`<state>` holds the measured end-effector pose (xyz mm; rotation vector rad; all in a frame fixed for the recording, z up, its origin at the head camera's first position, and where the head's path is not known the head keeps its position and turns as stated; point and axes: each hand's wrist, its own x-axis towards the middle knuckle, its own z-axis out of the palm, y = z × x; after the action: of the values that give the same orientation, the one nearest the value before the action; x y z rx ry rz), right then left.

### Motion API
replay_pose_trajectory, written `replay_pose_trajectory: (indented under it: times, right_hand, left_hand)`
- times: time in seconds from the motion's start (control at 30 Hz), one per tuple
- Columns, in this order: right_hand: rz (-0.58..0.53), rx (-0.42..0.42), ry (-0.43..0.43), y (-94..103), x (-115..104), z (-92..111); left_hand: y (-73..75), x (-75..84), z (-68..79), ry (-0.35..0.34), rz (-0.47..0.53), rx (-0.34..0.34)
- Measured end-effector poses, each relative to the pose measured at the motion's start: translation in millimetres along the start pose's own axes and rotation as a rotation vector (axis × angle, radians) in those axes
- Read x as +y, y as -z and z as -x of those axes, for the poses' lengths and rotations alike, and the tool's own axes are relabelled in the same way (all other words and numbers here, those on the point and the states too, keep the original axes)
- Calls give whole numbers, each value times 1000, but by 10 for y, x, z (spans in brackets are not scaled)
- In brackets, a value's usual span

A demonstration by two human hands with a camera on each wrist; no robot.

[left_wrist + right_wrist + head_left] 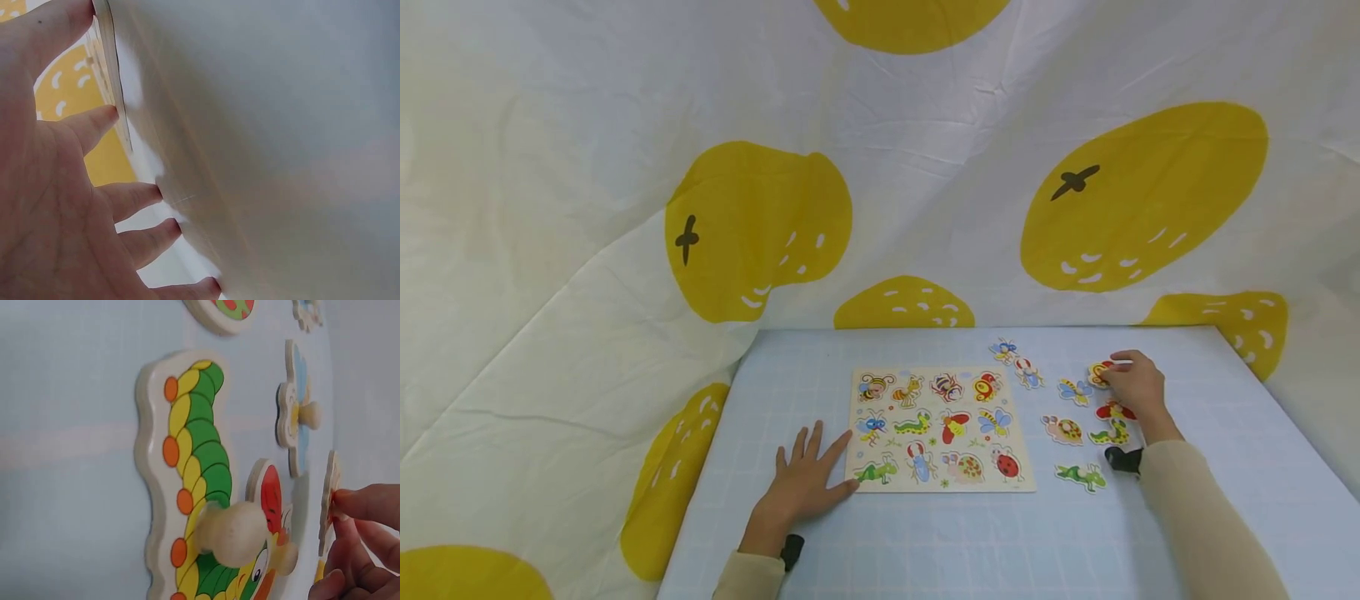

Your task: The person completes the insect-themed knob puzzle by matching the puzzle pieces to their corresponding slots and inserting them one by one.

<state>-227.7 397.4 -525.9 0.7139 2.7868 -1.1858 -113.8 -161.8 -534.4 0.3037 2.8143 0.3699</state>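
Note:
A wooden peg puzzle board point(891, 443) printed with insects lies on the table. My left hand point(805, 485) has its fingers spread, with the thumb and index fingertip at the board's left edge and the other fingertips on the table, as the left wrist view also shows. At the right, my right hand point(1138, 387) pinches a red and yellow puzzle piece point(1098, 374) by its knob; in the right wrist view that piece point(327, 503) is seen nearly edge-on. Close by that hand lie a caterpillar piece point(209, 450) and a red-winged piece point(270, 494).
Other loose pieces lie right of the board: a blue-winged insect point(1075, 391), a snail point(1063, 430), a grasshopper point(1080, 476), a beetle point(1027, 372) and a blue fly point(1003, 350). Behind the table hangs a white cloth point(917, 208) with yellow fruit shapes.

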Motion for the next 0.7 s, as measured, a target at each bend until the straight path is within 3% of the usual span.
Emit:
replay_pose_trajectory:
  times: [0.33,0.53,0.7]
  right_hand:
    - [6,-3,77,-103,-197,215]
    - [11,-4,173,-173,-240,332]
    - [5,-22,176,-284,-270,353]
  left_hand:
    - [17,15,14,5,6,-1]
    - [-5,3,7,3,-1,4]
    - [-15,6,5,7,0,2]
